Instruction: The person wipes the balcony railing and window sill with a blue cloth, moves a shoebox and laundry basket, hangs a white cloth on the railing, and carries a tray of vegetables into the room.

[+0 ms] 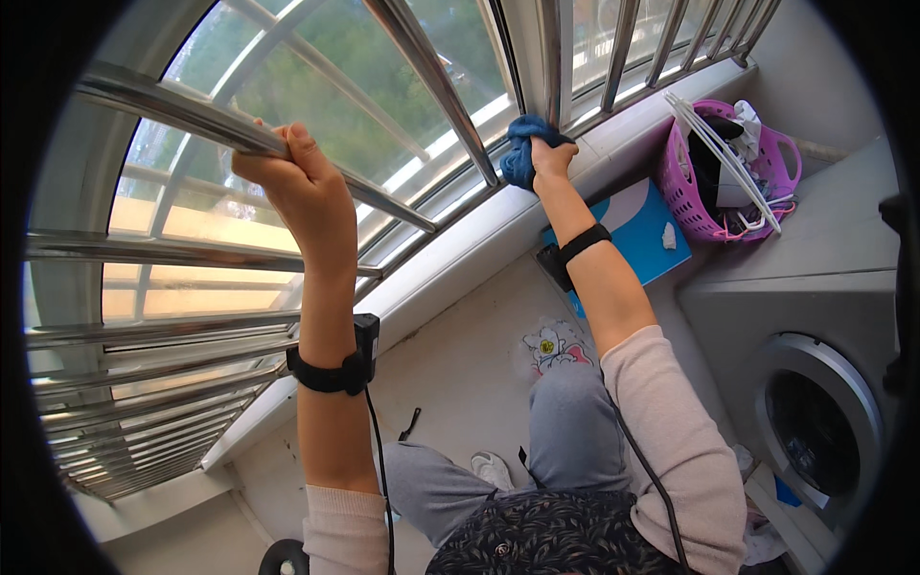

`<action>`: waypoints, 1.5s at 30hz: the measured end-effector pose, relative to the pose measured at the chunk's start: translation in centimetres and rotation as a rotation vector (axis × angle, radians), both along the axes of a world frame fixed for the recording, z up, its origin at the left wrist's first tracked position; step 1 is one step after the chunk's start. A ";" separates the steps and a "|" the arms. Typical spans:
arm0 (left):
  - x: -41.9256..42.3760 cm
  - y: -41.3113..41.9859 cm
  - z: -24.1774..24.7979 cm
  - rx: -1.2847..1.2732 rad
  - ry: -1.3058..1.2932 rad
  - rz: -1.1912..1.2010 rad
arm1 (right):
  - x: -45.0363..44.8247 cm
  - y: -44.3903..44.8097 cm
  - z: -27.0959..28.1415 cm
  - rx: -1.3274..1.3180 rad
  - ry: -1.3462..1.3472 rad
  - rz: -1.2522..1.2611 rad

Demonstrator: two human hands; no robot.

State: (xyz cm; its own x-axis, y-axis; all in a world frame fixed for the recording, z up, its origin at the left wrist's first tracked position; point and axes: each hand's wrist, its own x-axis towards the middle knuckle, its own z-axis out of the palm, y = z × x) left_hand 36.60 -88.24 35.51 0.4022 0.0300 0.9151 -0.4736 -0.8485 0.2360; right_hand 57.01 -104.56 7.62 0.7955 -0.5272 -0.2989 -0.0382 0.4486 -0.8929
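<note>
My left hand (298, 169) is wrapped around a shiny metal window bar (187, 115) at the upper left. In my right hand (553, 157) is a bunched blue cloth (522, 152), pressed near the foot of the bars, by the lower window frame and the white sill (460, 248). The window glass (345, 93) lies behind the bars. Each forearm wears a black strap with a small device and a cable.
A pink plastic basket (679, 183) holding white hangers (726, 162) and other items stands at the right, above a front-loading washing machine (726, 323). A blue box (640, 230) lies below the sill. A black-handled tool (410, 424) is on the floor.
</note>
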 end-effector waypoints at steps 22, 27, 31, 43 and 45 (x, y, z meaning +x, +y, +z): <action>-12.4 16.0 -24.1 0.323 0.126 -0.221 | -10.1 2.6 -10.0 -0.423 -0.486 -0.051; -14.6 21.9 -36.3 0.328 0.516 -0.233 | -4.6 3.3 -17.0 -1.508 -0.430 -0.231; -14.5 23.4 -42.0 0.292 0.590 -0.273 | -7.1 12.4 -21.7 -1.828 -0.424 -0.109; -21.3 35.3 -45.2 0.554 0.482 -0.375 | -16.6 27.7 -20.0 -1.706 -0.778 0.402; -23.9 39.5 -46.5 0.437 0.519 -0.303 | -14.4 27.7 -21.5 -1.873 -0.547 0.008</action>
State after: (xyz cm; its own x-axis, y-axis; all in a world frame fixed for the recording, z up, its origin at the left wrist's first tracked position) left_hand 12.72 -48.73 -10.95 0.7192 -0.4739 0.5080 -0.6211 -0.7663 0.1645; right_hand 42.59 -76.88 -13.85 0.5968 0.1696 0.7843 0.3673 -0.9267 -0.0791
